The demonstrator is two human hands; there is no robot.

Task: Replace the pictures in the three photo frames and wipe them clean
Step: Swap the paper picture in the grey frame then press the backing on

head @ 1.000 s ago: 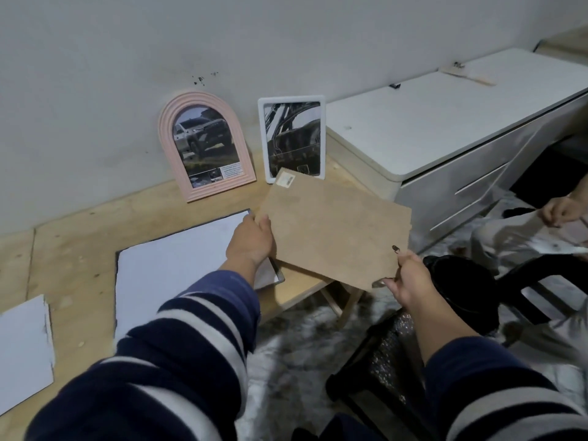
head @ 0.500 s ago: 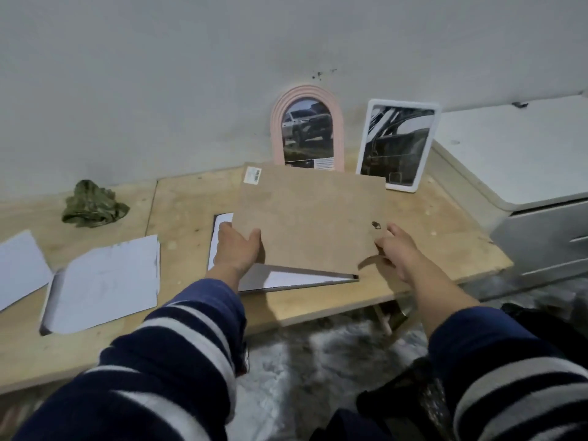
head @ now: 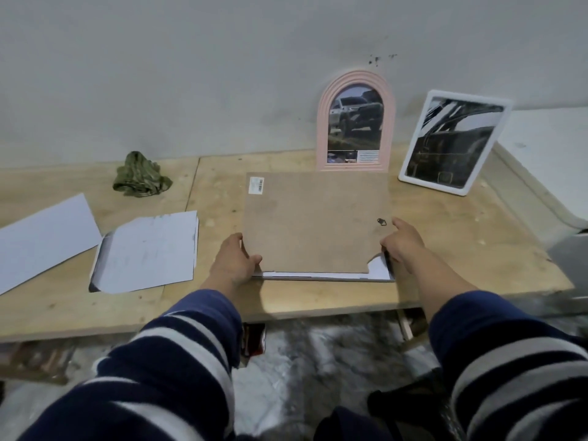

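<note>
Third frame (head: 321, 275) lies face down at the table's (head: 477, 249) front edge. Backing board (head: 315, 222) sits over it; left hand (head: 234, 264) pinches its left edge, right hand (head: 402, 241) rests on the right edge, fingers extended. Looks like refitting; next, square and press in.

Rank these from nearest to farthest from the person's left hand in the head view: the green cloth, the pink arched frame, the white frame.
From the left hand:
1. Green cloth, back left on the table by the wall.
2. Pink arched frame, standing against the wall, to the right.
3. White frame, leaning at the far right.
</note>
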